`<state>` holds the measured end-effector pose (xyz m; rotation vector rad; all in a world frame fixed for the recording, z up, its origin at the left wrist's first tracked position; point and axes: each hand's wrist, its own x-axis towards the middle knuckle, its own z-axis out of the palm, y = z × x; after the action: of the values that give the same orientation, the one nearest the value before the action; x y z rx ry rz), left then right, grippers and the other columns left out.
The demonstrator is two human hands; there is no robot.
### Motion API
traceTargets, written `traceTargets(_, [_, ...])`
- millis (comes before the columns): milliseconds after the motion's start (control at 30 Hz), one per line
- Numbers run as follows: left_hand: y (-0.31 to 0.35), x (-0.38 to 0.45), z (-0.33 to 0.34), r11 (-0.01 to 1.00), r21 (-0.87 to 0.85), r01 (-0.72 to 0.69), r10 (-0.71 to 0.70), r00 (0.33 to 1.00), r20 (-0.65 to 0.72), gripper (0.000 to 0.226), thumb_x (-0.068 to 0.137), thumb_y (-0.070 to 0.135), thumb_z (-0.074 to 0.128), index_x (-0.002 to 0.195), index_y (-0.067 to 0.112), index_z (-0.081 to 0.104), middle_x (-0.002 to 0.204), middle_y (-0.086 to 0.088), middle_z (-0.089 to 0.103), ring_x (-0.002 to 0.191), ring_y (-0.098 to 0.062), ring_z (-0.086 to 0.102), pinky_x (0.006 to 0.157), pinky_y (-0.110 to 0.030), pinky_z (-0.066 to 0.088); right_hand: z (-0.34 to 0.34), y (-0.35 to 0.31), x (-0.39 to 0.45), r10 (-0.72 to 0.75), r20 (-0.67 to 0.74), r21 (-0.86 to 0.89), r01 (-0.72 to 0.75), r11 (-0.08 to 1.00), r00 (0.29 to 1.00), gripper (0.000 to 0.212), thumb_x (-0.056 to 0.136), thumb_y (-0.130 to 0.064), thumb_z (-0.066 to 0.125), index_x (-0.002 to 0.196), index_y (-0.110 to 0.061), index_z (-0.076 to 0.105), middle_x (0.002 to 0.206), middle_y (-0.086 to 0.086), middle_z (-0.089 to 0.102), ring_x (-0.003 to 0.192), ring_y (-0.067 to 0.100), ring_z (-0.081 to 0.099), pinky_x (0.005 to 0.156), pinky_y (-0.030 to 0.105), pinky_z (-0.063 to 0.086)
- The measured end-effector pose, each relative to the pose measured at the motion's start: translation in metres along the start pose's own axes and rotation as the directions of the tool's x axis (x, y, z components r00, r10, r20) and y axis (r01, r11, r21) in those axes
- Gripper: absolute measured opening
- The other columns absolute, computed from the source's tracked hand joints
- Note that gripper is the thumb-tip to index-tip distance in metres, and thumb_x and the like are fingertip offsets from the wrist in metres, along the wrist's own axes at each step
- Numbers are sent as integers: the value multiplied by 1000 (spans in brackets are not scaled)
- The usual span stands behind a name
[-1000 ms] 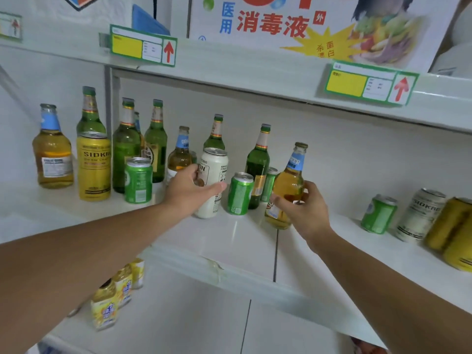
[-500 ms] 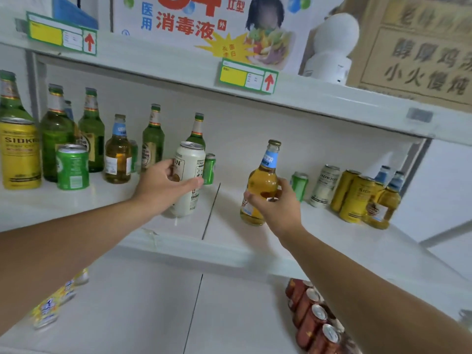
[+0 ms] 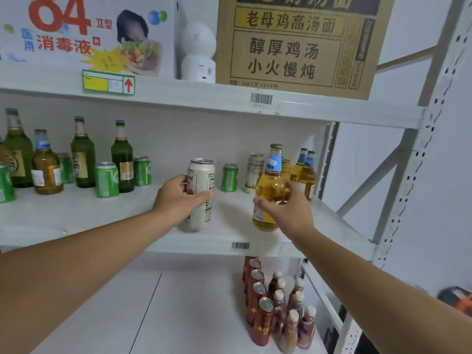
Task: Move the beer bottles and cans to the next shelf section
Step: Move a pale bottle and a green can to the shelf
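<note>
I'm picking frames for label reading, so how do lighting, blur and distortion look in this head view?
Head view: soft, even light with faint shadows on the white shelf; wide-angle bending bows the right upright; the orange thing at the right edge is smeared; the white can in the left hand and the amber bottle in the right hand are only partly legible.

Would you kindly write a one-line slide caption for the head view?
Left hand grips a white can, right hand an amber bottle, above the middle shelf.

Glossy amber glass bottle (image 3: 270,190), matt metal can (image 3: 200,192), smooth white shelf (image 3: 127,221).
</note>
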<state>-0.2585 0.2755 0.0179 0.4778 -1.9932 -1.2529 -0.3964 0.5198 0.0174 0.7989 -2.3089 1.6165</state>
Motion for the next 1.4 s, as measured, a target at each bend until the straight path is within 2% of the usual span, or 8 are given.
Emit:
traceTargets(300, [11,30,93,1000,25,2,-3,1000,26,63,73,47,98,119,26,59,106,17,67,98,-2,67,84,-26,51,-41,50,28,49,-58,16,-48,999,997,73,62,-66,91,124,-43,61,109,-18,75,100,8,72,93,49,63])
traceTargets(433, [0,58,129,1000,8,-21,20,998,58,64,74,41,99,119,26,57,105,17,67,91,7,63,78,-19,48,-42,68,47,95,-99,31,-93,995,991,62,68,-54,96,118,-43,61,109,-18,75,102,8,72,94,49,63])
traceTargets(567, [-11,93,157,1000,-12,-29,30,995,96,70,71,44,99,127,27,59,112,11,73,99,-8,72,89,-28,56,-44,85,70,120,-122,-28,-124,992,985,88,60,-67,92,135,-37,58,114,-17,72,106,12,71,94,50,63])
traceTargets(667, [-18,116,176,999,-51,-17,22,993,115,67,73,39,99,125,26,60,111,11,74,95,-3,71,77,-21,53,-45,96,86,128,-127,-46,-135,990,984,87,65,-62,94,138,-35,56,115,-16,71,107,12,70,95,50,63])
traceTargets(833, [-32,146,208,998,-58,11,-6,997,76,60,74,40,98,121,28,62,116,8,77,104,-13,74,88,-31,58,-43,110,108,139,-96,6,-139,990,986,75,70,-56,95,130,-40,55,115,-15,71,106,11,70,94,49,63])
traceTargets(933, [-36,159,225,999,-38,12,-11,999,33,59,71,42,99,118,24,69,111,9,78,100,-12,75,90,-36,62,-43,119,122,116,-75,19,-115,993,990,87,63,-63,93,138,-36,58,116,-14,74,106,12,71,93,49,64])
traceTargets(1200, [-29,176,250,999,46,14,-13,1000,-22,41,74,35,99,102,31,69,97,15,73,89,-8,71,75,-23,55,-53,133,155,40,11,19,-40,999,999,72,74,-46,96,133,-40,55,110,-22,69,102,6,70,87,34,62])
traceTargets(1400, [-32,185,262,997,61,46,-39,995,-97,50,73,36,99,108,27,64,105,8,73,99,-16,74,89,-31,59,-60,152,172,48,-7,1,-48,999,999,84,72,-54,94,143,-35,54,114,-19,70,103,9,70,91,43,64])
